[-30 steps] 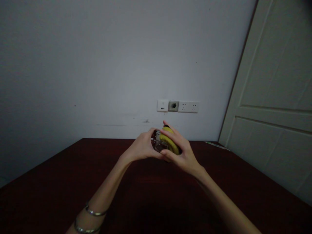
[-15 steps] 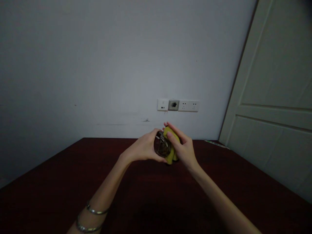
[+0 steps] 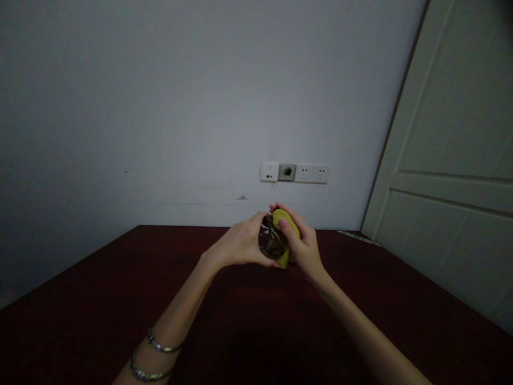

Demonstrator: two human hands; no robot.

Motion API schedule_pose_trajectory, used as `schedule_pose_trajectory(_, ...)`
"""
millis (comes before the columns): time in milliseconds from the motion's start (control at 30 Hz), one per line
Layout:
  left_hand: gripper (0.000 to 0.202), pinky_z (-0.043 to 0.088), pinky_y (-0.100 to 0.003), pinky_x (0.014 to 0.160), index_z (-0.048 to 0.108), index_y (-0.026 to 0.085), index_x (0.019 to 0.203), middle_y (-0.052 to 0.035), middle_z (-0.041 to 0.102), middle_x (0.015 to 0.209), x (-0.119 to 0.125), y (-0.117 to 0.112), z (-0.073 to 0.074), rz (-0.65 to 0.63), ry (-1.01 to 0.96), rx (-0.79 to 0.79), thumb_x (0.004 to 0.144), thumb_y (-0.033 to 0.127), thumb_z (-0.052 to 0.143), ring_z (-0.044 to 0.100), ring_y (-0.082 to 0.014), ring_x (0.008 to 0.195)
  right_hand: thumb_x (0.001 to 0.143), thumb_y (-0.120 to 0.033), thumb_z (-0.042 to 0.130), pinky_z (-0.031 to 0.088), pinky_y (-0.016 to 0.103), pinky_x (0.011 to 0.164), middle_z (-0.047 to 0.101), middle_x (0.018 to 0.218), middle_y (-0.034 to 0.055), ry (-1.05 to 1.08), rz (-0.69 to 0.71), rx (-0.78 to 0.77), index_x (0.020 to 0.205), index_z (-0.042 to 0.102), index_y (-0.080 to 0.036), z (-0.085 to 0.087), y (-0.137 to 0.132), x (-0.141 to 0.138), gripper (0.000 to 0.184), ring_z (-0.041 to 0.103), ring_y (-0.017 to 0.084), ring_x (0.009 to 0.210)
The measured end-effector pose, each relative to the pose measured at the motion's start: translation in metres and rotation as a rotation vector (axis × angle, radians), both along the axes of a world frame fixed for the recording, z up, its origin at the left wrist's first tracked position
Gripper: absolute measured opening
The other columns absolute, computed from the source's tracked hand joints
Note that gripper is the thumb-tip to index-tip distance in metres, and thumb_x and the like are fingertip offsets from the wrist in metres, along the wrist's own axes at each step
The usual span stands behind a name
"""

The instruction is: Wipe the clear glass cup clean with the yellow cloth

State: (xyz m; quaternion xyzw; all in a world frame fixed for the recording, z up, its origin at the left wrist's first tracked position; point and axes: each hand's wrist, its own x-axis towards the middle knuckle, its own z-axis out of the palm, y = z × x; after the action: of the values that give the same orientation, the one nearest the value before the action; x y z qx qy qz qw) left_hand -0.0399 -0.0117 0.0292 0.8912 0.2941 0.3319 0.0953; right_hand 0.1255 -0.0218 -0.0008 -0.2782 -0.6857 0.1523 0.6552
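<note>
My left hand (image 3: 243, 240) curled around the see-through cup (image 3: 273, 243), at nine o'clock from the yellow cloth (image 3: 286, 215) my right hand (image 3: 308, 250) pinched, and the smooth cup could slip if I held loosely.

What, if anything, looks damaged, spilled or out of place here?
Dark scuffs mar the otherwise pale wall, below and left of the socket panels; they look like wear. No spill shows around the left hand, right hand or yellow item.

We've just got the one head cam, looking forward and down: table (image 3: 256, 331) right up close at 6 o'clock, wall (image 3: 224, 96) farther off at 12, pale door (image 3: 457, 128) around 2.
</note>
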Motion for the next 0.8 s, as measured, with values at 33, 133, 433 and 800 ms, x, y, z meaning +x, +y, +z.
schedule_pose_trajectory(33, 0.089, 0.045, -0.045, 0.087, 0.042, 0.018, 0.124, -0.0122, 0.057, 0.117, 0.0, -0.001, 0.001, 0.003, 0.006, 0.008, 0.049, 0.043, 0.082, 0.058, -0.0314, 0.103, 0.088, -0.038, 0.051, 0.046, 0.044, 0.098, 0.064, 0.12, 0.007, 0.04, 0.019, -0.045, 0.12, 0.058, -0.024, 0.001, 0.0, -0.002, 0.036, 0.06, 0.022, 0.111)
schedule_pose_trajectory(133, 0.088, 0.046, -0.044, 0.086, 0.043, 0.017, 0.123, -0.0119, 0.058, 0.116, 0.0, -0.003, 0.001, 0.014, 0.002, 0.013, 0.049, 0.045, 0.081, 0.058, -0.0309, 0.101, 0.087, -0.037, 0.052, 0.044, 0.044, 0.1, 0.062, 0.123, 0.0062, -0.05, 0.022, -0.019, 0.122, 0.056, -0.025, 0.004, -0.003, 0.0, 0.037, 0.058, 0.023, 0.113)
schedule_pose_trajectory(433, 0.069, 0.048, -0.04, 0.079, 0.045, 0.018, 0.12, -0.01, 0.059, 0.113, 0.006, -0.001, -0.004, 0.056, -0.093, -0.019, 0.059, 0.036, 0.074, 0.059, -0.0266, 0.096, 0.079, -0.021, 0.063, 0.04, 0.044, 0.107, 0.057, 0.13, 0.0051, -0.491, -0.074, 0.449, 0.128, 0.054, -0.026, 0.014, -0.015, 0.009, 0.05, 0.05, 0.023, 0.125)
schedule_pose_trajectory(800, 0.065, 0.048, -0.039, 0.069, 0.047, 0.019, 0.11, -0.0086, 0.063, 0.095, 0.014, -0.001, -0.009, 0.242, -0.119, -0.048, 0.057, 0.044, 0.074, 0.063, -0.0288, 0.084, 0.08, -0.023, 0.063, 0.046, 0.045, 0.099, 0.064, 0.121, 0.0052, -0.228, -0.044, 0.211, 0.098, 0.072, -0.028, 0.013, -0.008, 0.002, 0.02, 0.059, 0.023, 0.113)
